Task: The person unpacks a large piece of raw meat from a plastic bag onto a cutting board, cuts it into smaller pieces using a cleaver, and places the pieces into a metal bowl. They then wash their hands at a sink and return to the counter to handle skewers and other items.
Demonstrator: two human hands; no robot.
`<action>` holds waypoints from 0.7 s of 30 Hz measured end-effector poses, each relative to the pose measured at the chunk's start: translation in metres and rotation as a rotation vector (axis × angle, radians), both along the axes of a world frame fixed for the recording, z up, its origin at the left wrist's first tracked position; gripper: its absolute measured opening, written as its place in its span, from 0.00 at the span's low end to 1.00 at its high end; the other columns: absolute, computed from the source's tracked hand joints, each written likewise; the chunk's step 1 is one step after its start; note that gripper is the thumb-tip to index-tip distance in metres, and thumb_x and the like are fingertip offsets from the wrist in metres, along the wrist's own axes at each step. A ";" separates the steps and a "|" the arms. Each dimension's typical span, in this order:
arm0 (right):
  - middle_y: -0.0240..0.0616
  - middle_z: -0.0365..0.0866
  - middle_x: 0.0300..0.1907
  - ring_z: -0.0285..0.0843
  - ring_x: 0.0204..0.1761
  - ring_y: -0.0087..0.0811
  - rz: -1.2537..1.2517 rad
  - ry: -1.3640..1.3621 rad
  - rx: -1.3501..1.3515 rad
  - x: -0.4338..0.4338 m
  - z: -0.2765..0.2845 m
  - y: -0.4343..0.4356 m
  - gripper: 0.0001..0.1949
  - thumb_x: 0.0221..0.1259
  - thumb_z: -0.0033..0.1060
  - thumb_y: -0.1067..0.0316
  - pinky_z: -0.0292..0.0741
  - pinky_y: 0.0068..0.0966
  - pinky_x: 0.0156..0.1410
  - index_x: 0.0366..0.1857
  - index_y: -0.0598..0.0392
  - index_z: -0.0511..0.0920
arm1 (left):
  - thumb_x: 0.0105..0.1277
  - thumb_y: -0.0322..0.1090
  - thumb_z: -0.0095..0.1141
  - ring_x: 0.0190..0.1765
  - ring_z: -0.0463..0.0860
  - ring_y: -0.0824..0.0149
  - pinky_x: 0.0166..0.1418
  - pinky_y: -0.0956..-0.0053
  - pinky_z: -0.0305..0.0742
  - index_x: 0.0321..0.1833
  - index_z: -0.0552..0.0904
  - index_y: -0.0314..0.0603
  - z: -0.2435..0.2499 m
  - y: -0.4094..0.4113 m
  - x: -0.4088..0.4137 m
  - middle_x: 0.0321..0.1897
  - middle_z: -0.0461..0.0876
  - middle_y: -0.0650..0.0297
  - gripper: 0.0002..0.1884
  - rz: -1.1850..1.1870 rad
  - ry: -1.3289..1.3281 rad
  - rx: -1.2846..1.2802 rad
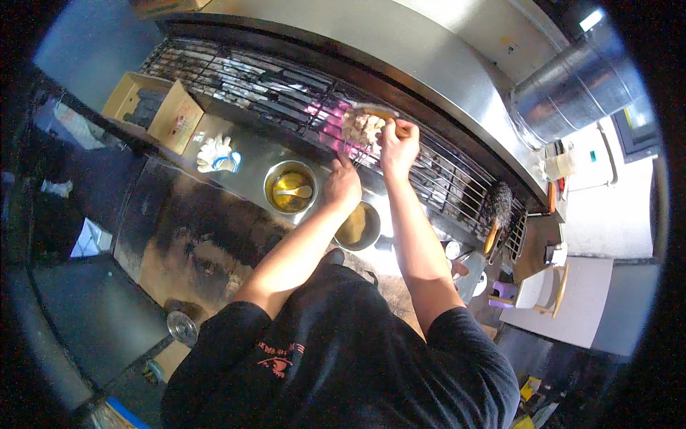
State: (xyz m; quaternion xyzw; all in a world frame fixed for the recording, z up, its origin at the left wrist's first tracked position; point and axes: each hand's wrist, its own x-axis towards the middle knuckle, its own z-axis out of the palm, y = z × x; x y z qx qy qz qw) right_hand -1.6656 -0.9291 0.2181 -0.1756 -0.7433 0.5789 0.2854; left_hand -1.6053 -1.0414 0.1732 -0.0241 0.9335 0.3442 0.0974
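My left hand (343, 185) grips the thin ends of several skewers (360, 155) at the near edge of the long charcoal grill (439, 171). Pale pieces of meat (364, 127) on them lie over glowing coals. In my right hand (400, 149) is a wooden-handled tool (381, 113), apparently a basting brush, held above the meat; my fingers hide part of it. Left of my left forearm stands a metal pot (266, 185) of yellow oil with a white spoon (297, 191) in it. A second pot (376, 225) with brown powder sits between my forearms.
White work gloves (218, 154) lie on the steel ledge (249, 142). A cardboard box (177, 120) holds charcoal (143, 109) at the grill's left end. A black-bristled brush (497, 206) rests on the right grate. A steel hood (375, 43) overhangs the far side; a chair (541, 289) stands right.
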 end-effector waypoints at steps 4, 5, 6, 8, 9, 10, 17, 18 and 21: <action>0.46 0.89 0.33 0.89 0.35 0.33 0.130 -0.062 0.297 -0.005 -0.007 -0.008 0.14 0.66 0.71 0.62 0.83 0.29 0.44 0.43 0.62 0.79 | 0.76 0.31 0.41 0.50 0.86 0.37 0.54 0.47 0.83 0.72 0.58 0.29 -0.004 0.002 -0.001 0.56 0.75 0.36 0.24 -0.031 0.002 -0.096; 0.47 0.89 0.33 0.90 0.35 0.33 0.108 -0.033 0.285 0.000 -0.008 -0.007 0.14 0.66 0.71 0.63 0.83 0.29 0.44 0.43 0.62 0.79 | 0.76 0.32 0.41 0.49 0.87 0.37 0.53 0.46 0.83 0.71 0.58 0.28 -0.004 0.002 -0.002 0.55 0.75 0.36 0.24 -0.035 -0.026 -0.119; 0.48 0.90 0.34 0.90 0.36 0.33 0.083 0.041 0.247 0.007 -0.010 -0.005 0.13 0.66 0.71 0.63 0.83 0.30 0.45 0.43 0.62 0.79 | 0.76 0.33 0.41 0.48 0.87 0.38 0.52 0.46 0.84 0.69 0.60 0.26 -0.005 0.000 -0.002 0.54 0.76 0.35 0.23 -0.022 -0.015 -0.102; 0.49 0.90 0.35 0.90 0.38 0.36 0.162 -0.078 0.370 0.022 -0.011 0.000 0.14 0.65 0.72 0.63 0.83 0.31 0.48 0.44 0.61 0.80 | 0.77 0.34 0.40 0.47 0.88 0.38 0.52 0.47 0.84 0.67 0.61 0.25 -0.007 -0.001 -0.003 0.53 0.77 0.35 0.22 -0.029 -0.036 -0.105; 0.49 0.90 0.36 0.90 0.38 0.36 0.226 -0.123 0.399 0.030 -0.012 0.001 0.14 0.65 0.72 0.63 0.83 0.32 0.48 0.44 0.61 0.80 | 0.77 0.34 0.40 0.47 0.88 0.38 0.52 0.47 0.84 0.67 0.61 0.25 -0.008 -0.001 -0.004 0.52 0.77 0.36 0.22 -0.033 -0.041 -0.103; 0.49 0.89 0.34 0.90 0.38 0.37 0.212 -0.071 0.442 0.038 -0.012 0.006 0.14 0.65 0.72 0.63 0.82 0.33 0.49 0.44 0.61 0.79 | 0.76 0.32 0.41 0.45 0.88 0.38 0.51 0.49 0.85 0.68 0.60 0.24 -0.009 -0.001 -0.004 0.51 0.79 0.37 0.23 -0.028 -0.022 -0.112; 0.50 0.88 0.32 0.90 0.35 0.41 0.071 -0.083 0.110 0.078 -0.019 0.022 0.13 0.62 0.74 0.62 0.83 0.33 0.45 0.39 0.59 0.80 | 0.75 0.29 0.43 0.43 0.91 0.48 0.43 0.60 0.89 0.74 0.62 0.20 -0.011 0.000 -0.007 0.49 0.81 0.42 0.27 -0.126 0.088 -0.412; 0.50 0.88 0.32 0.90 0.35 0.39 0.023 -0.013 0.054 0.082 -0.020 0.022 0.13 0.63 0.74 0.63 0.83 0.32 0.45 0.40 0.59 0.81 | 0.75 0.29 0.43 0.42 0.91 0.49 0.43 0.60 0.89 0.74 0.63 0.20 -0.010 -0.002 -0.008 0.49 0.81 0.43 0.27 -0.146 0.090 -0.439; 0.48 0.89 0.32 0.89 0.35 0.35 0.127 -0.157 0.092 0.084 -0.011 0.022 0.13 0.63 0.74 0.62 0.83 0.31 0.45 0.39 0.59 0.80 | 0.75 0.29 0.44 0.41 0.91 0.50 0.42 0.61 0.89 0.73 0.64 0.21 -0.010 -0.015 -0.012 0.49 0.81 0.43 0.26 -0.178 0.113 -0.453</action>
